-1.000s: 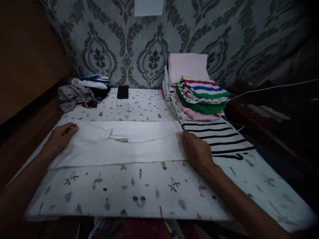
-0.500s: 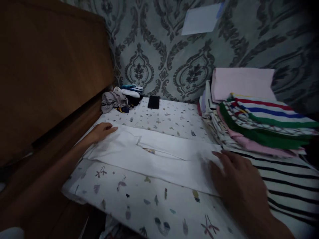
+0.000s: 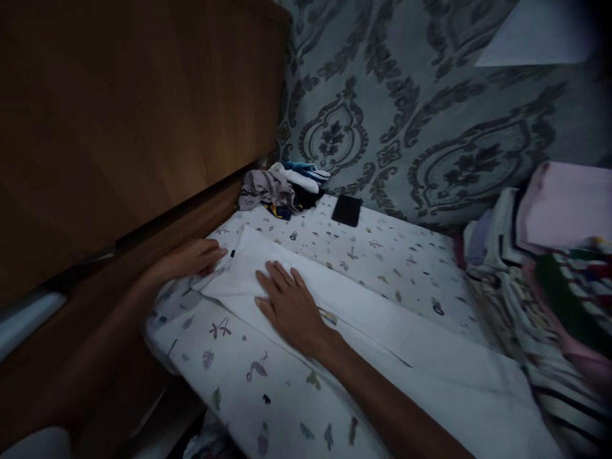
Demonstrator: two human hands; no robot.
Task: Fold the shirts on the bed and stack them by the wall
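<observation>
A long folded white cloth (image 3: pixel 373 306) lies flat across a sheet printed with small figures (image 3: pixel 287 395). My right hand (image 3: pixel 289 303) rests on the cloth near its left end, palm down with the fingers spread. At the cloth's left end is my left hand (image 3: pixel 203 257), its fingers bent together by the edge; whether they pinch any fabric is hidden. A small dark mark shows on the cloth beside the left fingertips. A slit with a small coloured label runs along the middle of the cloth, partly behind my right wrist.
Crumpled clothes (image 3: pixel 272 188) and a flat black object (image 3: pixel 347 210) lie near the patterned wall. Stacked folded clothes (image 3: pixel 564 274) stand at the right. A wooden panel (image 3: pixel 191 115) rises at the left, above a ledge.
My right hand has moved left from the cloth's right end and now lies flat near its left end. The view has turned to the left. My left hand stays at the left end.
</observation>
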